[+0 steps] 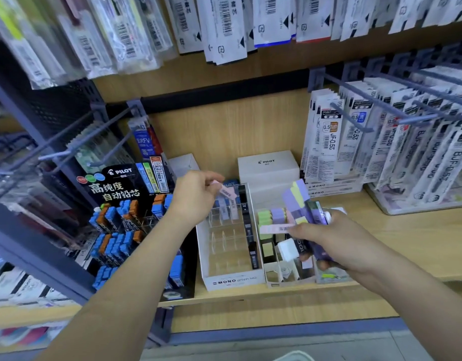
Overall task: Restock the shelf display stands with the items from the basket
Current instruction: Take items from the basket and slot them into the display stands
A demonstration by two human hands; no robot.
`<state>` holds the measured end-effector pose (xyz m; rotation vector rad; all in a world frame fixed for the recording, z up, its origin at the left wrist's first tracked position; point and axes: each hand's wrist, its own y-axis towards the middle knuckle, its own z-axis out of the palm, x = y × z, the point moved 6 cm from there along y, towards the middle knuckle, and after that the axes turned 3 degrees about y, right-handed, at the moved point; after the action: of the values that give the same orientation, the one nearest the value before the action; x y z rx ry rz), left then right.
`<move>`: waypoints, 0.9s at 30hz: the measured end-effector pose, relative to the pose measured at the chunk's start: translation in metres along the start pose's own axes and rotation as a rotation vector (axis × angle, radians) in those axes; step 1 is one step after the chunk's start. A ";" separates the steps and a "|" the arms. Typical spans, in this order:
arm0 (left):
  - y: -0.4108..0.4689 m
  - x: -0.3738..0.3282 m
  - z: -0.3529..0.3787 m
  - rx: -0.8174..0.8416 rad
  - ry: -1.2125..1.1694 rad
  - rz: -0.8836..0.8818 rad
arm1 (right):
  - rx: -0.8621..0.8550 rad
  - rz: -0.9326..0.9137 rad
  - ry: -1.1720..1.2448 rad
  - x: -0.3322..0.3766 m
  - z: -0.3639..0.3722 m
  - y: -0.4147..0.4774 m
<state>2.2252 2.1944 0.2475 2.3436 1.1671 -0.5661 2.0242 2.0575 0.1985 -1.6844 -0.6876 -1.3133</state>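
Pinching a slim pink lead case (228,192), the left hand (196,196) hangs over the back rows of the MONO graph MG display stand (232,281). The case is tilted, its lower end just above the clear compartments. Most of those compartments look empty, and a column of black cases (250,246) lines the stand's right side.

Right of the stand, the right hand (336,241) grips a fanned bundle of pastel cases (300,201), purple, yellow and pink, above the neighbouring white tray (270,281).

The likeliest slip is with the tilted case. Going in at an angle, it could catch a divider and lie across two slots, or drop in with the wrong colour. The bundle is a second worry: one pink case juts sideways toward the stand and may slide free if the grip loosens. Left of the stand, the black PILOT lead rack (115,183) sits close enough for the forearm to brush.
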 end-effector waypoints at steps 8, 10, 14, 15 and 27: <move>0.011 0.002 0.011 0.059 0.023 0.087 | 0.005 -0.022 0.024 0.007 -0.003 0.002; 0.012 -0.001 0.015 0.055 0.018 0.120 | 0.004 -0.015 0.027 0.008 -0.002 0.003; 0.014 -0.004 0.019 0.037 0.010 0.131 | 0.003 -0.007 0.045 0.007 -0.001 0.005; 0.014 -0.004 0.019 0.018 0.002 0.122 | 0.001 -0.006 0.046 0.006 0.000 0.005; 0.005 0.000 0.032 -0.094 0.129 0.257 | -0.009 0.009 0.064 0.004 0.002 0.007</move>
<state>2.2250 2.1740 0.2229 2.4265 0.9039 -0.2690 2.0315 2.0555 0.1999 -1.6438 -0.6376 -1.3597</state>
